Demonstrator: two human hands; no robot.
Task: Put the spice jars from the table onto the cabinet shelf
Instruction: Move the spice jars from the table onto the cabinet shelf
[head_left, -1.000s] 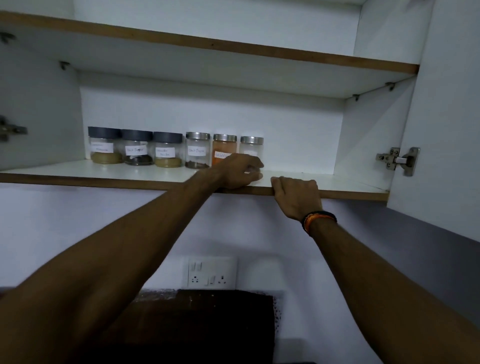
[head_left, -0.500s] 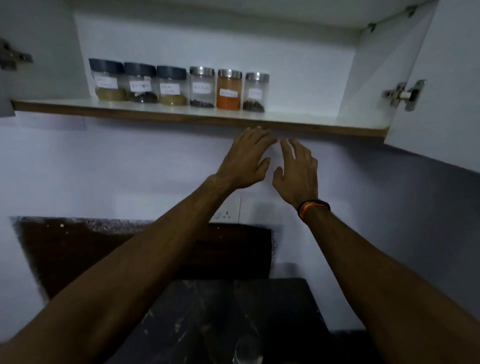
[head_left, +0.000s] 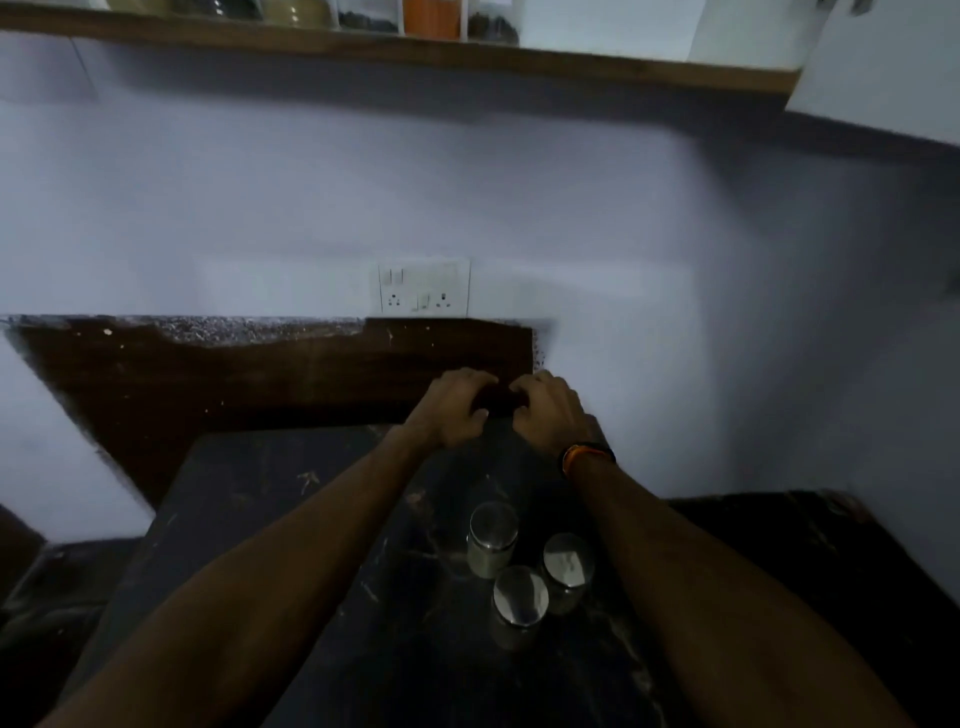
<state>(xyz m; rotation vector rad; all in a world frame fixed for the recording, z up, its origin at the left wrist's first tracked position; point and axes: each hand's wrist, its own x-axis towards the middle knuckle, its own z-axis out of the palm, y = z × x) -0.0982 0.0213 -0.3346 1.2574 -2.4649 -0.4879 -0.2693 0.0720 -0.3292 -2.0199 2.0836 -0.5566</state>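
Hands low over the far end of the dark table (head_left: 249, 525), close together. Left hand (head_left: 453, 410) and right hand (head_left: 549, 413) both have fingers curled; something dark sits between them, too dim and blurred to name, so cannot tell whether either grips it.

Three jars remain on the table, nearer the body than the hands: back jar (head_left: 492, 538), right jar (head_left: 568, 570), front jar (head_left: 519, 605). Steel lids, clustered just beside one another, right forearm passing beside them. Shelf (head_left: 623, 65) at top of view, with a row of jars along it, the orange jar (head_left: 431, 18) among them; free shelf space seems to lie right of the row.

Judgement: next pick is one of the three. Take an outer jar first, grip round the glass body rather than the lid, lift straight up to avoid knocking neighbours. Set it right of the row, flat, well back from the shelf edge.
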